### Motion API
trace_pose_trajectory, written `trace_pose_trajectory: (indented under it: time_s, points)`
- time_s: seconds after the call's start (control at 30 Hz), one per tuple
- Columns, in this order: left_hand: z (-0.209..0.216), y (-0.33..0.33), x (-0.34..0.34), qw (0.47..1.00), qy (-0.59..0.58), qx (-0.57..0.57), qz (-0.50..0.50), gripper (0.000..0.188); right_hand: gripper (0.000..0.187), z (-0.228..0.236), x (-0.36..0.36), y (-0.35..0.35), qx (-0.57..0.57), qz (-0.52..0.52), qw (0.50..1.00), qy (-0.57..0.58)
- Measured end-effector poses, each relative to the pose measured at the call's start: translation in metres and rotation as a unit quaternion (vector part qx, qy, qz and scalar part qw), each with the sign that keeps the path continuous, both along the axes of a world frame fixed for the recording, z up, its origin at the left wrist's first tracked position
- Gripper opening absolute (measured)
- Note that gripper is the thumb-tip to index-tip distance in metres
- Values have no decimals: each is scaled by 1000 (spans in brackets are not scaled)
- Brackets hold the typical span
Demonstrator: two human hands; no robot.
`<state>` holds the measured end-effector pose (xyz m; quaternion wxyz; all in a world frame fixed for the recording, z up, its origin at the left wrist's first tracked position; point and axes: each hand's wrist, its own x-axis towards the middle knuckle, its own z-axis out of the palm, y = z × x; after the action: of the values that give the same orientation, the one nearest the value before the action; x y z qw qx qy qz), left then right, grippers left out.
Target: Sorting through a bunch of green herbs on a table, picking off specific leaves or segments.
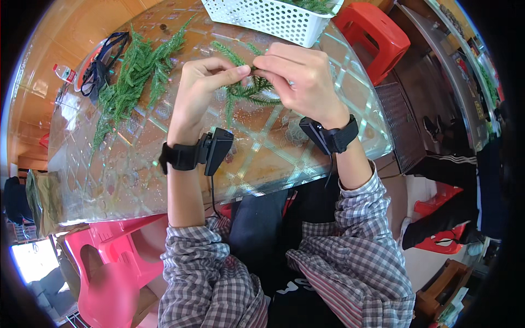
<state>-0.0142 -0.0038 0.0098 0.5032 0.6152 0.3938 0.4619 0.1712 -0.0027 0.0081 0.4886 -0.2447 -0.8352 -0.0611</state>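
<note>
A green sprig that looks like artificial pine (252,98) is held just above the table, its needled branches spreading beneath and behind my fingers. My left hand (199,90) pinches it between thumb and forefinger from the left. From the other side, my right hand (306,79) closes its fingertips on the same sprig near its middle. The fingertips of both hands almost meet there, and the exact spot they grip is partly hidden. To the left of my left hand lies a loose pile of similar green sprigs (131,76).
The glossy, patterned table (246,158) lies under my hands. A white perforated basket (262,19) with greenery stands at the far edge. Dark straps (98,71) and a bottle (64,72) lie far left. A red stool (377,41), a pink chair (109,262) and another person's legs (448,169) surround the table.
</note>
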Motion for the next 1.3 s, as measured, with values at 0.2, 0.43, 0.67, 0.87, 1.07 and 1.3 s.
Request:
trace_pose_trajectory:
  time_s: [0.2,0.43,0.67,0.87,1.07,1.3]
  points:
    - [-3,12,-9,996,-13,-49,-67,18,18,1,-3,0,85,-32,995,-36]
    - [-6,19,-16,955,-90,-186,-212,19,11,28,5,-10,173,15,963,-205]
    - [14,23,-10,926,94,-205,-303,18,11,36,22,-18,275,87,894,-344]
    - [19,16,-15,918,91,-196,-332,19,13,40,22,-14,373,104,844,-371]
    - [21,20,-19,984,78,-23,-156,26,12,27,-1,2,-41,12,994,-102]
    - [17,21,-26,985,145,96,5,33,14,29,-6,20,-418,-17,907,52]
